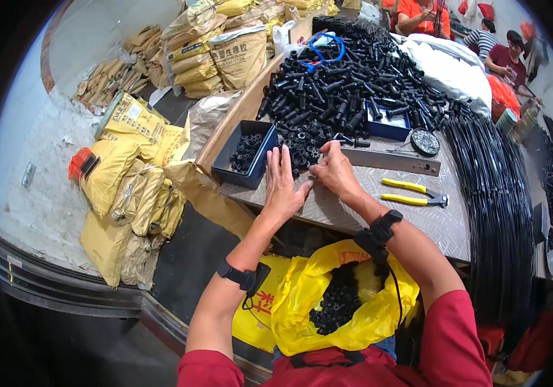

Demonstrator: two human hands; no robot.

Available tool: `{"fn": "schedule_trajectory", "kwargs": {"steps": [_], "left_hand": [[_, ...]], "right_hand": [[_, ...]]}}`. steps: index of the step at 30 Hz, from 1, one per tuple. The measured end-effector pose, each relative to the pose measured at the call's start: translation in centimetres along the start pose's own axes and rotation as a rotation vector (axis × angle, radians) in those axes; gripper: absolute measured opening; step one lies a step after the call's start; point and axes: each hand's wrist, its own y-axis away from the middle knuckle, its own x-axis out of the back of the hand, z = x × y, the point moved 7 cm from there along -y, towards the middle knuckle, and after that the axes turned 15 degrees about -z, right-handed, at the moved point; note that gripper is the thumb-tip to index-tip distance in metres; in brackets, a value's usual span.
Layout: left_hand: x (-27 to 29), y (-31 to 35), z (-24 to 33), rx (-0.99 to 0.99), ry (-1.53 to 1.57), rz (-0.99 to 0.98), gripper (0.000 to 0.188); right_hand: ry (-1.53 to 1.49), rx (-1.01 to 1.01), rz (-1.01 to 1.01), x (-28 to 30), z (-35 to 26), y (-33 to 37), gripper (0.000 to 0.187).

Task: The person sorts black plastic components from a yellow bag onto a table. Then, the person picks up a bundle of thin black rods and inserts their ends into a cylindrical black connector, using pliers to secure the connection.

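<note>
Bin (234, 178), dark blue, rectangular, at left on the counter (430, 224); holds small black toothed rings. Left hand (283, 192) just beside its right wall: fingers extended, nearly together, thumb spread toward the right. Loose toothed rings (299, 138) heaped just beyond both hands. Right hand (339, 171) at the heap's near edge: fingers bent, thumb and index tips close together; tips hard to make out, so whether a ring is pinched is undetermined. Metal bar (405, 162) beside it, left end partly hidden by that hand. Yellow-handled end nippers (415, 201) farther right, apart from both hands.
</note>
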Motion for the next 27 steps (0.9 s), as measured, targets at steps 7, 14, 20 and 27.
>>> {"fn": "schedule_trajectory", "kwargs": {"steps": [7, 14, 20, 27], "left_hand": [[-1.6, -2.7, 0.0, 0.021, -0.111, -0.118, 0.082], [-2.2, -4.9, -1.1, -0.005, -0.170, -0.152, 0.067], [-2.1, -5.3, -0.9, -0.040, -0.277, -0.077, 0.067], [0.1, -3.9, 0.4, -0.167, -0.137, 0.045, 0.073]], "right_hand": [[0.022, 0.103, -0.083, 0.3, -0.2, -2.1, 0.012], [0.389, 0.102, 0.046, 0.1, -1.6, -3.8, 0.009], [0.421, 0.164, 0.132, 0.2, -1.6, -3.8, 0.008], [0.562, 0.079, -0.008, 6.7, -1.5, -1.1, 0.013]]}}
